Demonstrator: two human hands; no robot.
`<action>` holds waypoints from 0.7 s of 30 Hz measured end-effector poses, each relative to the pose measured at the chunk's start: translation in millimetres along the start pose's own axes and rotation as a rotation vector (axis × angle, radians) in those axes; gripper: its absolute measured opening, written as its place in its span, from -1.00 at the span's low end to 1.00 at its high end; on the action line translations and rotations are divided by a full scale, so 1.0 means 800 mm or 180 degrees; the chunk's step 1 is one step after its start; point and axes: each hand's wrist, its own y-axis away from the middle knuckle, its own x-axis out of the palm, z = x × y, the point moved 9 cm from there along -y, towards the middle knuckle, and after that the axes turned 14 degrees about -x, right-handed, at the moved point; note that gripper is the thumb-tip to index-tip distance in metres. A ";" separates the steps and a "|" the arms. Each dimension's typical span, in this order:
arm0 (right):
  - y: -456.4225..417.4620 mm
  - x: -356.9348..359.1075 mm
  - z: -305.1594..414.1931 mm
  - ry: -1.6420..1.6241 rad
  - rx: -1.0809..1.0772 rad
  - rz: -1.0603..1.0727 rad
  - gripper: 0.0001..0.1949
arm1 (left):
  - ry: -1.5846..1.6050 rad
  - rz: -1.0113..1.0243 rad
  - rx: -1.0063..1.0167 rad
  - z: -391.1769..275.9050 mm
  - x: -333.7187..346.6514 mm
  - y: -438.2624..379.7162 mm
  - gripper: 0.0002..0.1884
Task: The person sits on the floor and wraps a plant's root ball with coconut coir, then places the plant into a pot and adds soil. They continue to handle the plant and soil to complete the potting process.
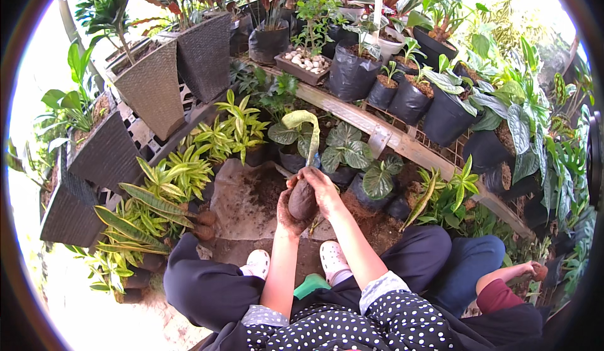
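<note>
Between both hands sits a smooth, dark brown, egg-shaped ball of soil or fibre [302, 201]. A pale green, curled leaf [313, 138] rises from its far end and bends over to the left at the tip. My left hand [288, 216], smeared with soil, cups the ball's left side and underside. My right hand [322, 188] wraps the right side, its fingers near the leaf's base. Below them a soil-strewn sheet [236, 209] lies on the ground. Two brown balls [205, 218] with snake plant leaves [155, 204] rest left of the sheet.
A metal rail [349, 110] edges a rack of black-bagged plants [355, 72] ahead. Tall planters [151, 87] stand at left. Potted leafy plants [347, 148] are just beyond my hands. At right, another person's hand [524, 269] holds a brown ball [539, 272].
</note>
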 end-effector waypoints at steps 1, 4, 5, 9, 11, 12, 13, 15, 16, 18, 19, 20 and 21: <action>-0.003 -0.002 -0.006 0.0247 -0.0019 0.0022 -0.75 | -0.0200 -0.0222 0.0123 -0.002 -0.008 0.001 -0.61; -0.006 -0.011 -0.015 0.0489 -0.0526 0.0023 -0.76 | -0.0094 -0.0216 -0.0002 0.004 -0.006 0.000 -0.53; -0.004 -0.020 -0.015 0.0567 -0.0663 -0.0005 -0.76 | 0.0034 -0.0155 -0.0117 0.010 0.000 0.001 -0.52; 0.006 0.002 -0.002 0.0164 0.0038 -0.0113 -0.73 | -0.0166 -0.0117 -0.0095 0.003 0.002 0.010 -0.51; -0.004 0.012 0.019 -0.0051 -0.0050 -0.0079 -0.73 | 0.0070 -0.0454 -0.0019 0.006 -0.002 0.017 -0.51; -0.009 0.010 0.019 -0.0195 -0.0035 -0.0077 -0.73 | -0.0006 -0.0697 0.0056 0.005 -0.007 0.017 -0.51; -0.013 0.008 0.017 -0.0340 -0.0018 -0.0071 -0.72 | -0.0081 -0.0939 0.0136 0.003 -0.011 0.019 -0.51; -0.013 0.006 0.007 -0.0060 -0.0077 0.0035 -0.72 | -0.0042 -0.1048 0.0102 0.007 -0.012 0.022 -0.48; -0.010 0.004 0.002 0.0092 -0.0104 0.0080 -0.71 | -0.0150 -0.1187 0.0123 0.013 -0.003 0.026 -0.46; -0.003 0.005 -0.005 0.0189 -0.0241 0.0117 -0.71 | -0.0254 -0.1210 0.0059 0.017 0.003 0.029 -0.43; -0.001 0.006 -0.005 0.0235 -0.0308 0.0133 -0.71 | -0.0230 -0.1149 0.0023 0.018 0.002 0.030 -0.43; 0.002 0.003 -0.005 0.0162 -0.0277 0.0123 -0.70 | -0.0208 -0.1089 -0.0017 0.019 0.000 0.029 -0.43; 0.003 0.007 -0.004 0.0297 -0.0137 0.0094 -0.70 | -0.0187 -0.1031 -0.0034 0.017 -0.002 0.031 -0.43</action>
